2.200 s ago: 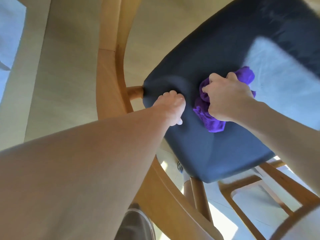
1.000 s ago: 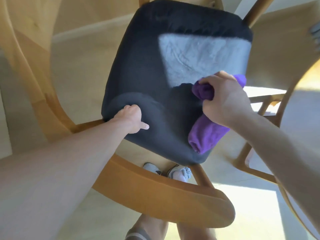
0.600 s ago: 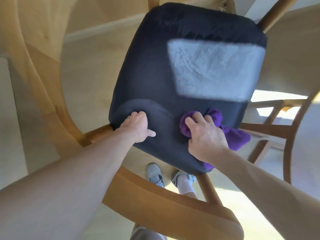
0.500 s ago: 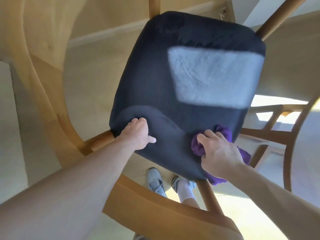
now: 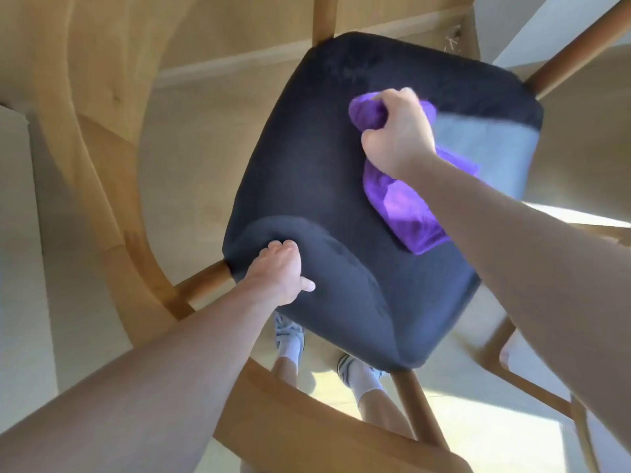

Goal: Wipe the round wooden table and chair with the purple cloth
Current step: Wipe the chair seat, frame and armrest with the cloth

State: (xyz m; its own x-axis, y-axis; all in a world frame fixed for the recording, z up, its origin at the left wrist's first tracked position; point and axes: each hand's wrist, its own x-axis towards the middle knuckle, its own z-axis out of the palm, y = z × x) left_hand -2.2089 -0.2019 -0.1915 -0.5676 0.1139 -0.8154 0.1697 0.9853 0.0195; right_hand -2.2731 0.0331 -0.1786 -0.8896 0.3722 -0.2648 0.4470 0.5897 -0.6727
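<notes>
1. The right hand (image 5: 397, 131) is curled round the bunched purple cloth (image 5: 406, 203), which is pressed onto the far right part of the dark seat cushion (image 5: 307, 165); a loose tail of cloth trails toward the viewer under the wrist.
2. The left hand (image 5: 281, 271) is seen gripping the cushion's near left corner, fingers bent over its edge, thumb pointing right.
3. The chair (image 5: 341, 431) is judged to be mid-wipe: only the seat is being treated, and its curved wooden backrest, nearest the viewer, looks unattended.
4. The round wooden table cannot be identified here, so its state cannot be told.
</notes>
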